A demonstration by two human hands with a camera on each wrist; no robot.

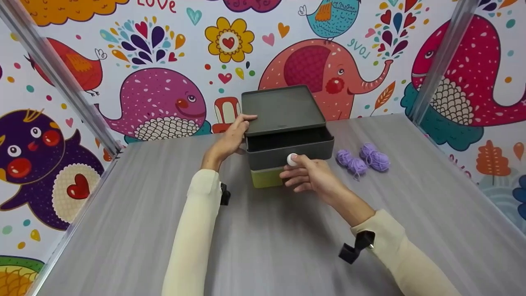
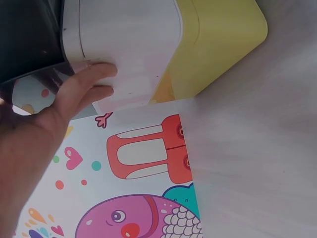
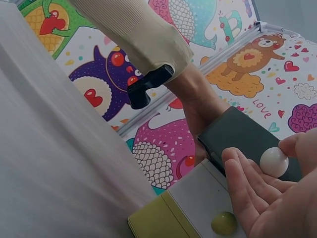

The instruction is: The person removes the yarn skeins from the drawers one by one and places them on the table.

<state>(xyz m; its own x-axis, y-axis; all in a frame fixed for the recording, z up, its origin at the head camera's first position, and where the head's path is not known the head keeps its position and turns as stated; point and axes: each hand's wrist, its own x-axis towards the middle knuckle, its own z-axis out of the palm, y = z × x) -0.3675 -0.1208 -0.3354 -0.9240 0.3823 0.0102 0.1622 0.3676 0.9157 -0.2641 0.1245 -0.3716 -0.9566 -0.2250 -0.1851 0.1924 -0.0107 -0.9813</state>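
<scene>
A stacked drawer box (image 1: 283, 109) with a dark lid stands near the back of the table, its dark grey top drawer (image 1: 263, 158) pulled partly out. My left hand (image 1: 232, 137) rests on the box's left side, a finger over the lid's edge; in the left wrist view, fingers (image 2: 91, 84) press on the pale side wall. With my right hand (image 1: 314, 176) I pinch the white round knob (image 1: 291, 159) of the top drawer. A yellow-green layer (image 1: 265, 177) shows at the base. In the right wrist view, a green knob (image 3: 224, 223) sits lower on the box.
To the right of the box lie purple yarn balls (image 1: 376, 159) on the grey table (image 1: 164, 197). A patterned wall (image 1: 172, 94) with cartoon animals stands close behind. Metal posts (image 1: 446, 61) rise at the table's back corners.
</scene>
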